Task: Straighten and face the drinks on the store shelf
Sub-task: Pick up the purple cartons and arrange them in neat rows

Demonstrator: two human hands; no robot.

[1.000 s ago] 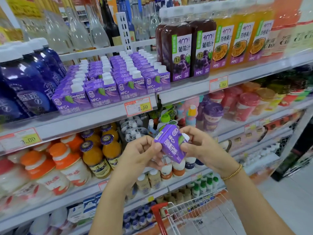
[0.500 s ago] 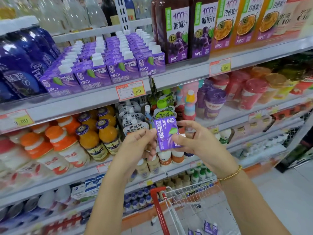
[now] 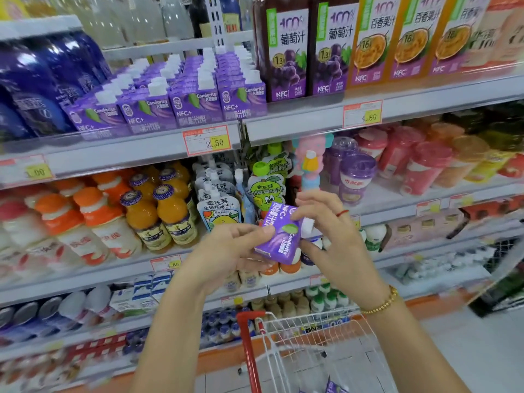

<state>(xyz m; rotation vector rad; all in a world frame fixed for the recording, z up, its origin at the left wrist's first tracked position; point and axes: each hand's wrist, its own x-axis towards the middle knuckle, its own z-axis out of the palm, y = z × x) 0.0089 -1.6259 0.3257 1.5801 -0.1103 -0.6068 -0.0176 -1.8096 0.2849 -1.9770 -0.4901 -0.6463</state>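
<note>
Currently both left hand (image 3: 226, 251) and right hand (image 3: 331, 239) pinch a sideways purple carton (image 3: 279, 236) mid-frame; next likely: upright it, face label forward, reshelve.

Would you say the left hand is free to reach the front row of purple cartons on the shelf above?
Probably not yet: the left hand and the right hand both grip a loose purple carton. The row of cartons itself stands unobstructed at the shelf edge.
</note>
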